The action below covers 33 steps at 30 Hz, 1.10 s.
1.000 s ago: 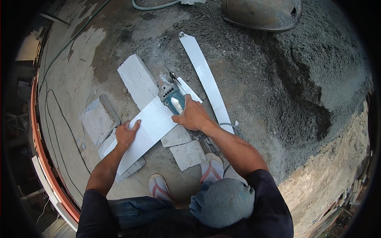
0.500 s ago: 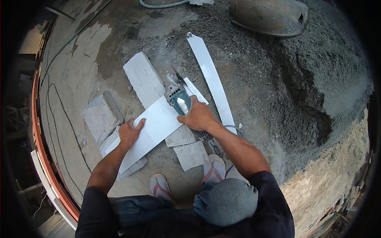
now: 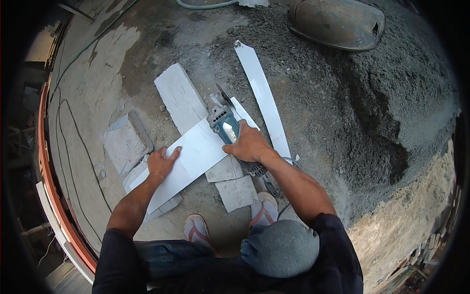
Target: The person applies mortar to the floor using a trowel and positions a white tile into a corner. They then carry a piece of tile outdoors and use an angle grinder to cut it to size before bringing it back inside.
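Note:
My right hand (image 3: pixel 250 143) is wrapped round the body of a teal angle grinder (image 3: pixel 223 121). Its thin cutting disc (image 3: pixel 225 95) stands on edge by the far right end of a long white tile (image 3: pixel 191 151). A narrow piece of that end shows just right of the grinder's head. My left hand (image 3: pixel 162 163) grips the tile's far edge, thumb on top and apart from the fingers. Pale blocks (image 3: pixel 180 98) prop the tile up from below. A separate white strip (image 3: pixel 264 93) lies to the right, apart from the grinder.
Another block (image 3: pixel 125 144) sits left of my left hand. Dark cables (image 3: pixel 78 128) run along the concrete floor at left. A heap of grey sand (image 3: pixel 416 98) spreads on the right, with a rusty metal shell (image 3: pixel 338 24) at its far side. My sandalled feet (image 3: pixel 198 229) are close below the tile.
The view has shifted slightly. Both hands, the grinder and the tile keep nearly the same places relative to each other.

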Tool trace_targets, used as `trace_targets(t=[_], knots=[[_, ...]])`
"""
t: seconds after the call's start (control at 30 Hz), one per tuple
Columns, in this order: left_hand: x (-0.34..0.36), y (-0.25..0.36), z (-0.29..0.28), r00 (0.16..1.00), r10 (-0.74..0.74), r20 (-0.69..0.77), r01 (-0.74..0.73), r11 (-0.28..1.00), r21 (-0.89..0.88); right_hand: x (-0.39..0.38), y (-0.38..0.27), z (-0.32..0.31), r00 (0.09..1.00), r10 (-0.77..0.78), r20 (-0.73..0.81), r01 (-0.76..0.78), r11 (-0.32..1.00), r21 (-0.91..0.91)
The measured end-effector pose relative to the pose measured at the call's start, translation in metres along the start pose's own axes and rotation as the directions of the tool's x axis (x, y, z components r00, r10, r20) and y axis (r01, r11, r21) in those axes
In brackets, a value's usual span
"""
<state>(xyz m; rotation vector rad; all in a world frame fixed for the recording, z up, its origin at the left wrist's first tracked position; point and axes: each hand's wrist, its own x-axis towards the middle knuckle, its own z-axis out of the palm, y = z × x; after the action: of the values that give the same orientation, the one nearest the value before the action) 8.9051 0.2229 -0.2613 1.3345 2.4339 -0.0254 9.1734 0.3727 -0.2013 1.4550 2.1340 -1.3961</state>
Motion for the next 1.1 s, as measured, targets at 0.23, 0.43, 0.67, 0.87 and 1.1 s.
trace_targets(t=[0.23, 0.43, 0.67, 0.87, 1.1], knots=[[0.0002, -0.0016, 0.0004, 1.0, -0.017, 0.011, 0.017, 1.0, -0.016, 0.006, -0.0044, -0.0017, 0.999, 0.023, 0.023, -0.023, 1.0, 0.0], [0.0009, -0.0051, 0.003, 1.0, 0.004, -0.031, -0.005, 0.999, -0.039, 0.0061, -0.0073, -0.0029, 0.998, 0.051, 0.025, -0.05, 0.999, -0.02], [0.0016, -0.0032, 0.0042, 0.999, -0.002, -0.042, 0.002, 1.0, -0.011, 0.0087, -0.0057, -0.0002, 0.998, 0.064, 0.011, -0.063, 0.997, -0.046], [0.0008, -0.0036, 0.0033, 0.999, -0.027, -0.022, 0.026, 1.0, -0.015, 0.0074, -0.0053, 0.0015, 0.998, 0.061, 0.02, -0.061, 0.998, -0.014], [0.0021, -0.0048, 0.003, 1.0, -0.022, -0.009, 0.023, 1.0, 0.009, 0.0041, -0.0061, 0.0012, 0.997, 0.073, 0.024, -0.073, 0.997, -0.011]])
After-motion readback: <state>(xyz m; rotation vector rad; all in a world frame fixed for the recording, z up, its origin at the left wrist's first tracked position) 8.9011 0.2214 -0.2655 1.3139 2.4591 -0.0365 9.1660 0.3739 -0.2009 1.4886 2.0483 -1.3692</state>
